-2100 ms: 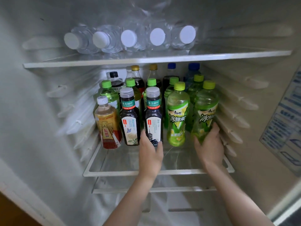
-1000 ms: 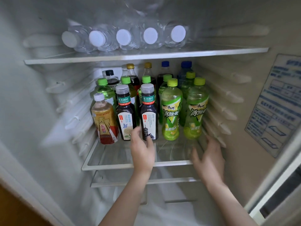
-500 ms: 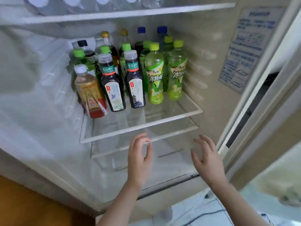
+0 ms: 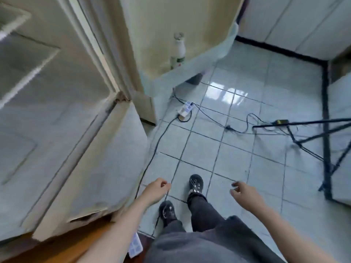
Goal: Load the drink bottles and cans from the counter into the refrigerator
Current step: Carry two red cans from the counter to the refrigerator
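Left hand (image 4: 155,188) and right hand (image 4: 245,192) hang loosely curled, empty, above the floor (image 4: 237,158). A white bottle (image 4: 178,52) stands well ahead. Earlier both hands reached into the refrigerator (image 4: 91,158).

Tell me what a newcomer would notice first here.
The left hand and right hand hang empty and loosely curled at the bottom, above a tiled floor, dark shoes between them. A power strip lies on the tiles mid-frame, a black tripod stands at the right, and one white bottle stands upright in a door shelf at the top.
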